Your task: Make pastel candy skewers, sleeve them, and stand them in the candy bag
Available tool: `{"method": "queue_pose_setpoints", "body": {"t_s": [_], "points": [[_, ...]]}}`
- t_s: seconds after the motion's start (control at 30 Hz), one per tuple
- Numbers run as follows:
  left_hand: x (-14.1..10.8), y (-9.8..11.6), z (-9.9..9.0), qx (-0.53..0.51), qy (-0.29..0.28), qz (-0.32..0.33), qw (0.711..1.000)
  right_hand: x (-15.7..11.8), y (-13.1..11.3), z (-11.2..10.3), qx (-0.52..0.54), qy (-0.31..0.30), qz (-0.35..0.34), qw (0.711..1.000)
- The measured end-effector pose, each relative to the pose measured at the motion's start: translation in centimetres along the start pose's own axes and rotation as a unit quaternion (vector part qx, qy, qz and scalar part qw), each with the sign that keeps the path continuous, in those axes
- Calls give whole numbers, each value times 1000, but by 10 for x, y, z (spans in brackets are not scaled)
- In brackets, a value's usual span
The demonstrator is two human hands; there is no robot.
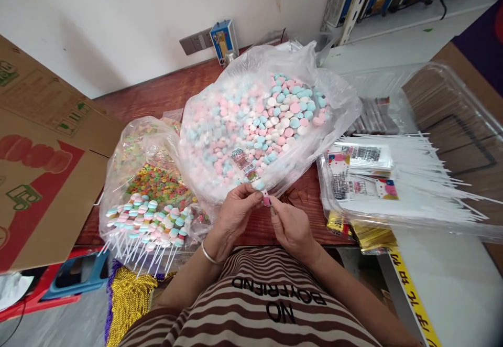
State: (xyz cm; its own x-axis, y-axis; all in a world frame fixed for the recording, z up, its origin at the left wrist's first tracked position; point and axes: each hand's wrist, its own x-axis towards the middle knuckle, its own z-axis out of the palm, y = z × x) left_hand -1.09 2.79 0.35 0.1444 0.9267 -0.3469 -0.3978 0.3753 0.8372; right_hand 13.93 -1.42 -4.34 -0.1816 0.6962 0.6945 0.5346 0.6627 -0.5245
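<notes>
My left hand (236, 208), with a white bangle on its wrist, pinches a small clear printed candy wrapper (244, 164). A white and blue piece shows inside, by my left fingertips. My right hand (291, 226) is closed at the wrapper's pink end (266, 198), thumb and finger pressed together. Both hands meet just in front of a large clear bag (334, 111) of pink, blue and white marshmallows (285, 116). To the left, marshmallow skewers (151, 218) on white sticks lie on a second clear bag (129, 137) of coloured ring candies (157, 182).
A clear tray (334, 208) of white sticks (424, 179) and printed wrappers (361, 159) sits right. Gold twist ties (375, 237) lie below it. A cardboard box (47, 153) stands left; a blue device (223, 38) stands against the wall behind the wooden table (153, 93).
</notes>
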Motion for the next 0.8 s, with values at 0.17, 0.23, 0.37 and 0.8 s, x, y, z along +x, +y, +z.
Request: {"method": "queue_pose_setpoints", "body": {"t_s": [0.17,0.23,0.37,0.8], "points": [[5,-8,2,-61,-16,-30,998,-2,-4,4,359,-71,282,887],[6,-10,1,-39,0,-1,999,0,-4,4,435,-86,339,829],[8,-15,-3,36,46,100,993,11,-4,2,328,-46,350,877],[-9,-23,-19,116,-89,-48,988,4,-11,26,678,-43,446,582]]}}
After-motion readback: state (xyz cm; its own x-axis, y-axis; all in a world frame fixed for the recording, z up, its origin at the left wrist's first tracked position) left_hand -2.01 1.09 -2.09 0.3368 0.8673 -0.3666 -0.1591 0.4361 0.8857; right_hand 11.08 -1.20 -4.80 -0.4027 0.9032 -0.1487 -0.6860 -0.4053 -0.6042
